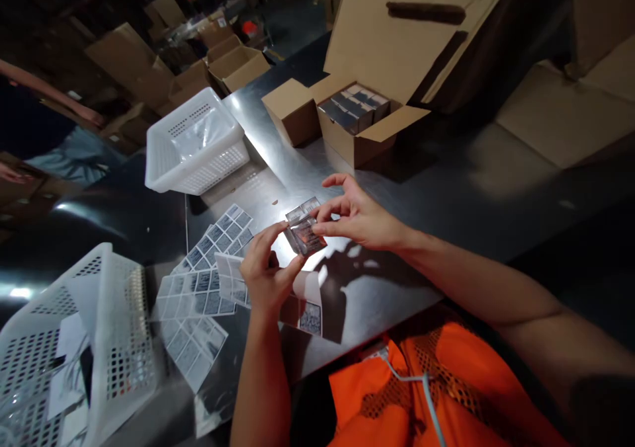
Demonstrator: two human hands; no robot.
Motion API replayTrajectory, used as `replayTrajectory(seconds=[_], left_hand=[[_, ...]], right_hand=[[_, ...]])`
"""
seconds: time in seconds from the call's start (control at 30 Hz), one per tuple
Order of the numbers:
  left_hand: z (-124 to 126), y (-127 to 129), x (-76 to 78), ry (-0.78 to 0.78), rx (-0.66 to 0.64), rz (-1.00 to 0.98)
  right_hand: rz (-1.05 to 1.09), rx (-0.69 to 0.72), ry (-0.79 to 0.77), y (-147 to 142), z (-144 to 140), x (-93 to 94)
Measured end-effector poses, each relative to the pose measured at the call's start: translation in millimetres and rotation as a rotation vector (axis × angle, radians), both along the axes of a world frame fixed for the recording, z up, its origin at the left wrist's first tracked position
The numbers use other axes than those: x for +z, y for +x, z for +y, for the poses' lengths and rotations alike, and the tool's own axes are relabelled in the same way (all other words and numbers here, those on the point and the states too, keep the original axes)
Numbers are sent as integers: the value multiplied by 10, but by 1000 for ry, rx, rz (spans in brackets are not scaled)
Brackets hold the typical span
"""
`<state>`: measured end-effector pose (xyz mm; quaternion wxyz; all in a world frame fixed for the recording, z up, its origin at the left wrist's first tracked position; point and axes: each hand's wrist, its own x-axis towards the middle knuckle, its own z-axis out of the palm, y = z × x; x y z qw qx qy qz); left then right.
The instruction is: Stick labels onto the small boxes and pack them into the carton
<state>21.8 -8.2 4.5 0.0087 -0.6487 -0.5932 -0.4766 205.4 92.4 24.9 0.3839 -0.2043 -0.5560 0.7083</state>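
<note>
Steel bench (446, 189) runs wide w/ bare room on the right side; near edge sits just under the forearms, by the orange vest (436, 394). Left side is crowded. Big carton (397, 43) at the back w/ its flap up, smaller open carton (367, 120) in front of it packed w/ small boxes. White basket (196, 146) stands back-left, clear bag inside; a second white basket (74, 341) at the near-left corner holds paper slips. Label sheets (208, 268) fan out flat between the baskets & the hands, one sheet partly under the left wrist.

Small box (303, 230), clear-wrapped, is held just above the bench, centre, over a bright glare patch. Left hand (265, 272) pinches its near-left corner, thumb & forefinger clamped on it. Right hand (354, 219) closes thumb & forefinger on the far-right edge, other fingers spread apart above.

Looks like a label or wrap is being set on the box. To do it well, prob: keep the box steady w/ the left, press from one edge across so nothing wrinkles, tilt off the glare to check alignment. Keep elbows in; loose sheets near the wrist could drag off. Right side has the free room for setting down.
</note>
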Motion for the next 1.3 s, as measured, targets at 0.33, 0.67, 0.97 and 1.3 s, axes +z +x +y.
replayTrajectory(seconds=[0.33, 0.67, 0.97, 1.3], left_hand=[[19, -36, -45, -61, 43, 26], [55, -65, -94, -72, 95, 46], [97, -8, -105, -85, 107, -155], [51, -10, -140, -130, 79, -131]], right_hand=[[-114, -240, 189, 18, -168, 20], [-188, -389, 284, 75, -234, 82], [-39, -300, 88, 204, -145, 166], [-161, -131, -57, 83, 4, 48]])
